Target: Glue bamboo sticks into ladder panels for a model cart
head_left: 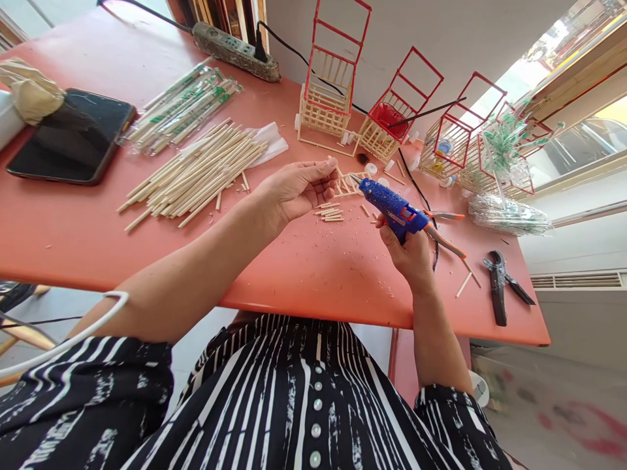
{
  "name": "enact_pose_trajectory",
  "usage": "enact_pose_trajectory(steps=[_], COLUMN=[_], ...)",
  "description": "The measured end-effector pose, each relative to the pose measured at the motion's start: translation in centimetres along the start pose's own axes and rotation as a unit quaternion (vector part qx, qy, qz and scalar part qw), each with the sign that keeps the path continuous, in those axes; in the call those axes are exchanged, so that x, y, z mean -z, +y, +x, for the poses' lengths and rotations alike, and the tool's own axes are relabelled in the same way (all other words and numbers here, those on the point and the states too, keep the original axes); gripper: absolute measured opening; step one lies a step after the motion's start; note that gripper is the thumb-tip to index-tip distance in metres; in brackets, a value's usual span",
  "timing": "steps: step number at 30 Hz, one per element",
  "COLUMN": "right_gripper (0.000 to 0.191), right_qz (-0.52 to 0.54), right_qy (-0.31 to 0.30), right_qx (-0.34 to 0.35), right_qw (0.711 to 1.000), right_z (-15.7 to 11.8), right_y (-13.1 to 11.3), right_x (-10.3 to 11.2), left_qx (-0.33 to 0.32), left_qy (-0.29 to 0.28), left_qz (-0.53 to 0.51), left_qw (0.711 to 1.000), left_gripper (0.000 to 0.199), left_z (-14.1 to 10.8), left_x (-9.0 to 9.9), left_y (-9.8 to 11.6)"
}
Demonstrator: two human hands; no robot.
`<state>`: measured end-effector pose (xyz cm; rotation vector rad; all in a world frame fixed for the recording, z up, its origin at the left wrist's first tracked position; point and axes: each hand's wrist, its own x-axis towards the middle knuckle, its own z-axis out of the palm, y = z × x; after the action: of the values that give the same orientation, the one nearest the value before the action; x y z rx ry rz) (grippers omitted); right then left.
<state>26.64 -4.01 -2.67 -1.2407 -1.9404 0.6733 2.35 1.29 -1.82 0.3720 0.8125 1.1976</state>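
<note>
Striped black-and-white fabric of the person's shirt (304,391) filled the bottom of the view, with both forearms reaching out over the salmon-red desk (88,228). Their right hand (409,251) was wrapped around the grip of a blue hot glue gun (392,207), its nozzle aimed left toward the other hand. The left hand (296,189) had its fingers pinched narrow on a small frame of glued sticks (345,186), held just above the desk and touching or very nearly touching the gun's tip. Short cut stick pieces (330,212) lay scattered on the desk just below that hand, among fine shavings.

To the left lay a loose heap of bamboo sticks (196,173), and beyond it a wrapped bundle of chopsticks (183,108). A black phone (71,140) rested near the far left edge. A power strip (235,49) sat at the back of the desk with a cable plugged in. Along the far right side stood a row of small stick baskets with red frames (333,85), one after another. Pliers with orange handles (443,228) lay just right of the glue gun, and black cutters (499,284) lay near the right corner, well apart from both hands.
</note>
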Motion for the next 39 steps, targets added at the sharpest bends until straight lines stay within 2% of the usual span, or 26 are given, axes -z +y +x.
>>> enact_pose_trajectory(steps=[4, 10, 17, 32, 36, 39], right_gripper=[0.050, 0.054, 0.045, 0.037, 0.036, 0.033], right_qz=[0.032, 0.011, -0.023, -0.056, 0.012, 0.095], right_qy=[-0.031, -0.019, -0.021, -0.009, -0.011, -0.038], right_qx=[-0.009, -0.030, -0.009, 0.016, 0.020, 0.036], right_qw=[0.999, 0.999, 0.999, 0.998, 1.000, 0.994], right_z=[-0.1, -0.3, -0.1, 0.0, -0.2, -0.4], right_y=[-0.1, 0.3, -0.2, -0.4, 0.2, 0.5], right_x=[0.1, 0.1, 0.1, 0.4, 0.4, 0.5], left_qx=[-0.007, 0.011, 0.016, 0.022, 0.011, 0.003], left_qy=[-0.012, -0.009, -0.018, -0.016, -0.014, -0.012], left_qz=[0.018, 0.013, 0.007, -0.002, -0.001, 0.001], left_qw=[1.000, 1.000, 1.000, 1.000, 1.000, 1.000], left_gripper=[0.022, 0.030, 0.030, 0.030, 0.026, 0.024], left_z=[0.0, -0.4, -0.5, -0.5, -0.4, -0.3], left_x=[-0.1, -0.6, -0.7, -0.7, -0.6, -0.5], left_y=[-0.1, 0.0, 0.1, 0.2, 0.1, 0.0])
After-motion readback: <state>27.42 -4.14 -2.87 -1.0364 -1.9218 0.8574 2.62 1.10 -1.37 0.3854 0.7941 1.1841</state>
